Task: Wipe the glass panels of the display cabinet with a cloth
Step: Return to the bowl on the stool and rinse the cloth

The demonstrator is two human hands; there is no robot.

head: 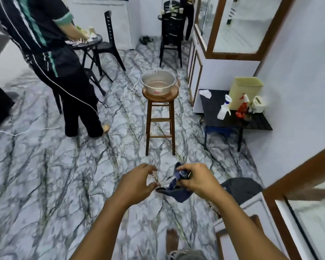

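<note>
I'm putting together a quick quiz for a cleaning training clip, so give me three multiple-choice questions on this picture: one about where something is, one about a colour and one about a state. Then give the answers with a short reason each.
1. Where does the basin stand?
A. on the floor
B. on the wooden stool
C. on the black side table

2. What colour is the cloth?
A. yellow
B. white
C. dark blue

3. What is the right hand doing?
A. gripping the cloth
B. hanging open and empty
C. holding a spray bottle

Answers:
1 B, the basin sits on the stool's round seat.
2 C, the bunched fabric is dark blue.
3 A, its fingers are curled round the cloth, while the left hand is open beside it.
</note>
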